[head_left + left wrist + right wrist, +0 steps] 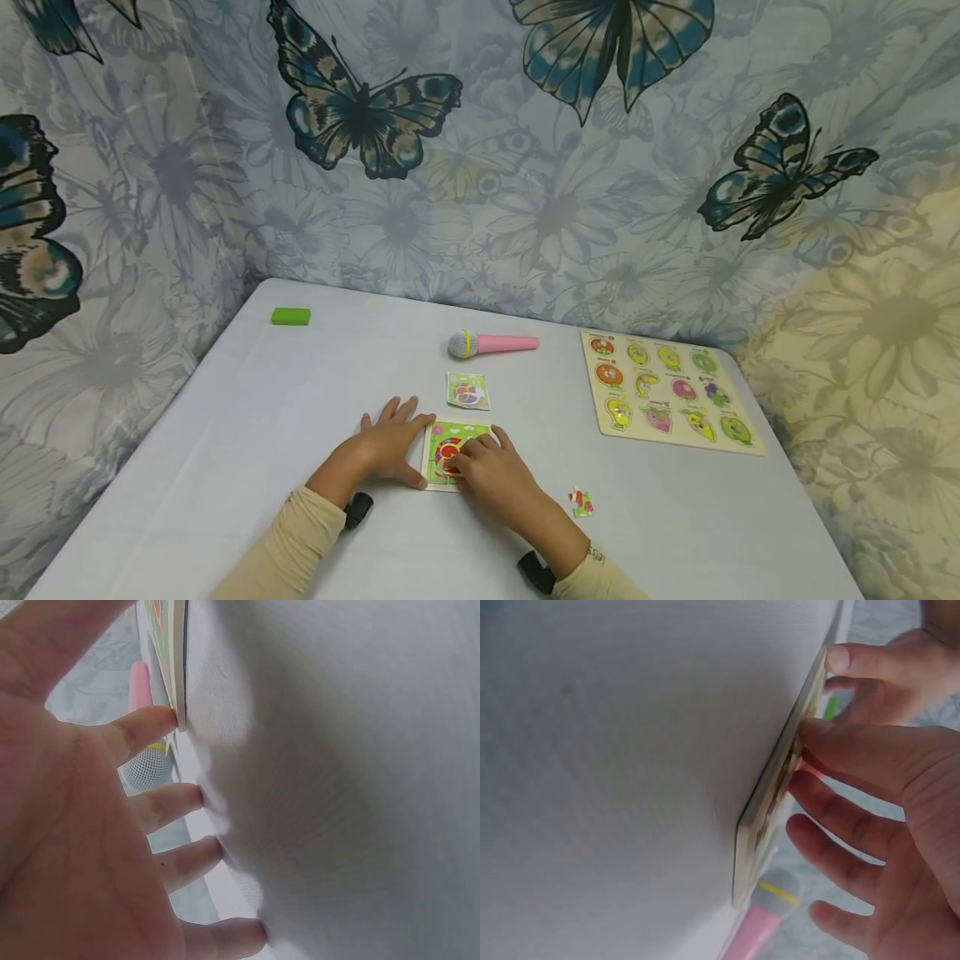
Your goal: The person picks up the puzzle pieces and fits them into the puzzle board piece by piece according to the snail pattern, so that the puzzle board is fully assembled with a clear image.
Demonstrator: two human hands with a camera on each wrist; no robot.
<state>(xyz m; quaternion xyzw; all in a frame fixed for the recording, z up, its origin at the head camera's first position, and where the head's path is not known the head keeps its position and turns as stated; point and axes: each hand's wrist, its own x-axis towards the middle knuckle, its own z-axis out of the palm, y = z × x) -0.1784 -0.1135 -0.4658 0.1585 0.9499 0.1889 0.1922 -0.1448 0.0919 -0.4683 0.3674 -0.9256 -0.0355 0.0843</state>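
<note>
A small puzzle board [437, 482] with a green and red picture lies on the white table. My left hand [388, 446] is spread at its left side, thumb and index finger touching the edge; the other fingertips rest on the table in the left wrist view. Over the board's right part, my right hand [498, 479] pinches a small puzzle piece [796, 760] between thumb and index finger, low against the surface. Fingers hide most of that piece. To the right lies a loose cluster of puzzle pieces [581, 502].
Beyond the board lies a small picture card [468, 391], with a pink toy microphone [506, 343] behind it. A large fruit puzzle board [667, 392] is at the right. Far left sits a green block [291, 317]. Butterfly-patterned cloth [480, 233] hangs behind the table.
</note>
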